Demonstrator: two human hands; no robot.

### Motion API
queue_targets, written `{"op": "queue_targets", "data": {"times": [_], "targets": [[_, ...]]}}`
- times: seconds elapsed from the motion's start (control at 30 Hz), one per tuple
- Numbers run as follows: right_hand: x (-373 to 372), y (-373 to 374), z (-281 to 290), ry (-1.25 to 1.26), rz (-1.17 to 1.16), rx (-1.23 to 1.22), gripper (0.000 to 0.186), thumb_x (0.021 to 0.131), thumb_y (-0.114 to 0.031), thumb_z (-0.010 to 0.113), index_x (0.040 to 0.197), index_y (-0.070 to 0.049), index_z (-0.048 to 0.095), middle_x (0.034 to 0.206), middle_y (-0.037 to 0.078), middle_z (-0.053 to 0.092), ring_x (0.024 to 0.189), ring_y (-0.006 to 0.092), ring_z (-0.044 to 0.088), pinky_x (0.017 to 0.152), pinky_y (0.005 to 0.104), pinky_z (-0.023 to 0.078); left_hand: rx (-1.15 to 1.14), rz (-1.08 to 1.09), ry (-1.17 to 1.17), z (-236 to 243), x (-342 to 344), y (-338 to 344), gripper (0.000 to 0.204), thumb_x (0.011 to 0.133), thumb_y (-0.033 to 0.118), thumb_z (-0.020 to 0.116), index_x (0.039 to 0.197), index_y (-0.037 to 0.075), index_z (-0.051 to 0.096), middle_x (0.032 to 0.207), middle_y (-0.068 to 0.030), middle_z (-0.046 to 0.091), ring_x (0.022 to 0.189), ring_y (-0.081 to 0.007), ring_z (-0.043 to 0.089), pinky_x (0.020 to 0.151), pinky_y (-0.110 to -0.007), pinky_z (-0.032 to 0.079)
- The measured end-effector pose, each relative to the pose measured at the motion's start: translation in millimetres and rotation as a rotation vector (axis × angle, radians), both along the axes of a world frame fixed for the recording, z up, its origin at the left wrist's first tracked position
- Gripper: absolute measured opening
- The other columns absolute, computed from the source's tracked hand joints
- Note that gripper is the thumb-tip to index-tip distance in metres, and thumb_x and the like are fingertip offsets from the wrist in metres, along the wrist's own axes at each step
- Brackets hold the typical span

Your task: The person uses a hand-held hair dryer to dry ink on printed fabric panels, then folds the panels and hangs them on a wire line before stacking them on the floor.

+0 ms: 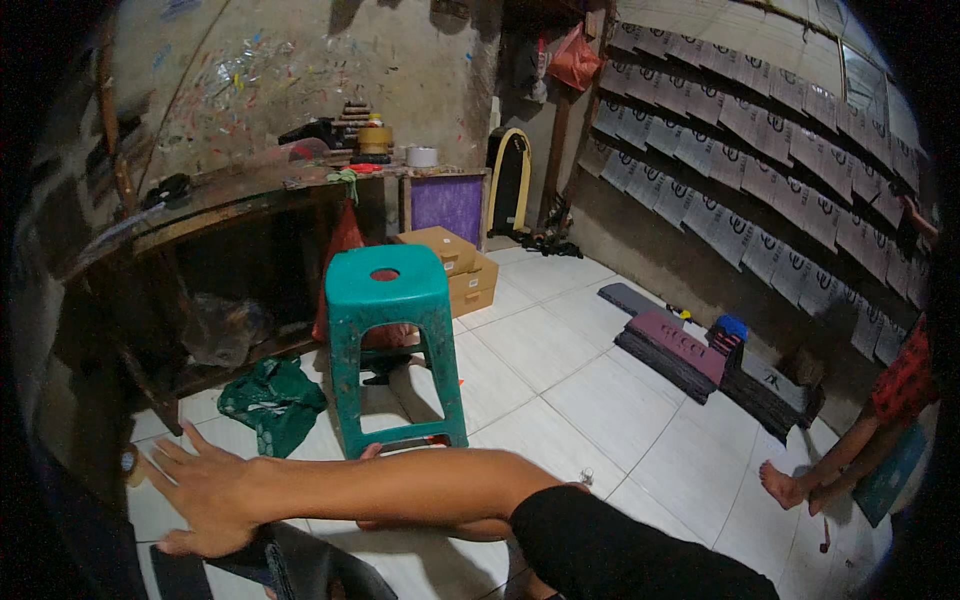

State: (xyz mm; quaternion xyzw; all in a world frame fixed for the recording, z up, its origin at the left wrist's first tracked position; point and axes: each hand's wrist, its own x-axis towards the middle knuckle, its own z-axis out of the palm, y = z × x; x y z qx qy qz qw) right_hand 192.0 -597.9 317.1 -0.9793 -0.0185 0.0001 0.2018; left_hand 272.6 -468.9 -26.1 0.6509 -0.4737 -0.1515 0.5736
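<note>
My right arm, in a black sleeve, reaches across to the left from the lower right. My right hand (pixel 215 492) is open, back up, with its fingers spread and nothing seen in them. By its fingertips stands a tan roll of tape (pixel 131 465); whether they touch is unclear. Beneath and beside the hand lies a stack of dark, flat pieces (pixel 305 562), partly cut off by the lower edge. I cannot make out my left hand. Beyond my forearm stands a green plastic stool (pixel 388 285), with a crumpled dark green bag (pixel 272 402) to its left.
Cardboard boxes (pixel 470 280) sit behind the stool, near a cluttered workbench (pixel 250 190). Stacks of flat pieces, one topped in maroon (pixel 675 345), lie on the tiles at right. Printed grey sheets (pixel 740 165) hang in rows. Another person's bare foot (pixel 782 487) shows at far right.
</note>
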Motion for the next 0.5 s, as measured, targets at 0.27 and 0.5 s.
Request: {"op": "queue_targets", "data": {"times": [0.27,0.5], "targets": [[-6.4,9.8,-21.3,0.141,-0.019,-0.091,0.107,0.067,-0.024,0.079,0.143,0.012,0.014,0.120,0.031,0.053,0.107,0.0446,0.056,0.089,0.0468,0.048,0.009,0.012,-0.087,14.1,-6.4,-3.2,0.074,0.076,0.029,0.076,0.134,-0.002,0.041,0.134,-0.0232,0.044,0.118,-0.0330,0.051,0.101,-0.044,0.042],[-22.1,-9.7,-32.6,0.094,-0.107,-0.230,0.027,0.069,-0.006,0.067,0.093,0.008,0.065,0.106,0.027,0.061,0.099,0.0400,0.061,0.084,0.0435,0.052,0.019,0.046,-0.129,17.7,-9.9,8.2,0.084,0.072,0.035,0.080,0.134,-0.003,0.039,0.138,-0.0256,0.039,0.122,-0.0342,0.048,0.101,-0.045,0.041]]}}
